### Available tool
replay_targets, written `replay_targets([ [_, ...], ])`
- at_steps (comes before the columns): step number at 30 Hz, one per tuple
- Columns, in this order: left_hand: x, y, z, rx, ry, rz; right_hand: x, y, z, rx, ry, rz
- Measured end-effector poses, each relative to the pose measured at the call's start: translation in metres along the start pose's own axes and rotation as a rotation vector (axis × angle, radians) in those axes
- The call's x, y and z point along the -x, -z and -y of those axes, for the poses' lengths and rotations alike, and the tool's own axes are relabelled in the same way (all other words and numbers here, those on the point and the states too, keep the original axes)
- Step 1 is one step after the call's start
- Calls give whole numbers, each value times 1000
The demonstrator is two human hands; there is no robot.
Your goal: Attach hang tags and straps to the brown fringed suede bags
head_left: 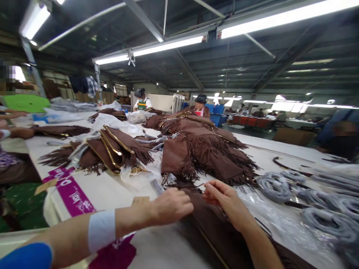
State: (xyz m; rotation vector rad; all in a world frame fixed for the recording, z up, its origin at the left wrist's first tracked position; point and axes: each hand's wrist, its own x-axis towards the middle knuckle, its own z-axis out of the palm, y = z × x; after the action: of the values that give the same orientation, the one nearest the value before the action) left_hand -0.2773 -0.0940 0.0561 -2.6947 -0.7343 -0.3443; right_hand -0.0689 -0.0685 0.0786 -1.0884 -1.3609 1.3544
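The counter (112,190) carries a pile of bags (204,136). On the pile's near side lies the brown bag (215,224); there, the left hand (172,205) curls closed and the right hand (220,198) pinches (any grip is hidden). Light, steady fingertips should suit it.

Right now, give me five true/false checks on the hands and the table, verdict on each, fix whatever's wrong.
1. The right hand is over the near brown bag. True.
2. The left hand's fingers are spread wide. False: the left hand has its fingers curled in; whether it holds anything can't be seen.
3. Grey coils lie to the right of both hands. True.
4. The white band is on the right forearm. False: the white band is on the left forearm.
5. Fringed brown bags are piled beyond the hands. True.
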Motion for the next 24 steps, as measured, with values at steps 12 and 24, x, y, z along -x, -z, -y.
replay_targets([
  [12,33,191,190,-518,726,-480,-17,-4,-34,9,-20,-39],
  [24,130,78,237,-387,864,-7,-21,-39,-78,195,-2,230],
])
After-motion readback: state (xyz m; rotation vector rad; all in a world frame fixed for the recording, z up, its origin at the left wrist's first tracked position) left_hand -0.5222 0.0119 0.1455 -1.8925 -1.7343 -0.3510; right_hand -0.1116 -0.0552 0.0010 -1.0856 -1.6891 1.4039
